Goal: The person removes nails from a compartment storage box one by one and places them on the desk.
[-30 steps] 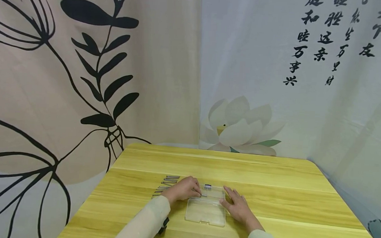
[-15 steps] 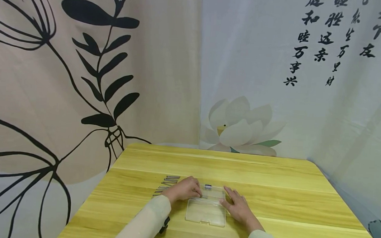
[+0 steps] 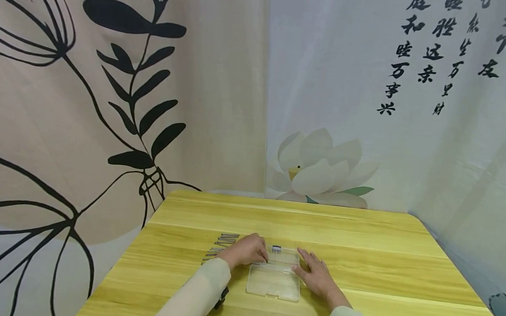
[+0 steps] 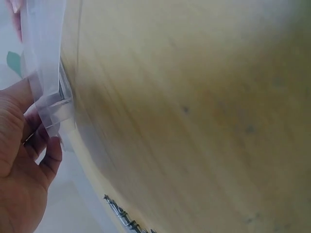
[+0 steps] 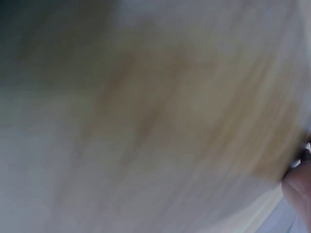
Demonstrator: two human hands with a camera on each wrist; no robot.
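A clear plastic box (image 3: 283,258) lies open on the wooden table, its flat hinged half (image 3: 273,283) toward me. My left hand (image 3: 246,249) reaches over the box's left end with fingertips bent down at its far half. In the left wrist view, the see-through wall (image 4: 46,43) overlaps the left fingers, and a thin dark strip shows inside. Whether those fingertips hold a nail I cannot tell. My right hand (image 3: 315,274) rests along the box's right side, fingers extended, thumb near the hinge. Only a right fingertip (image 5: 297,187) enters the right wrist view.
Several thin metal nails (image 3: 220,247) lie in a slanting row left of the box, partly behind the left wrist. A small blue-and-white piece (image 3: 276,249) sits at the box's far edge. A printed cloth (image 3: 221,104) hangs behind the table.
A thin nail showed beside my left fingertips over the box a second ago; now it is out of sight there. The left forearm has shifted slightly right. My right hand stays put.
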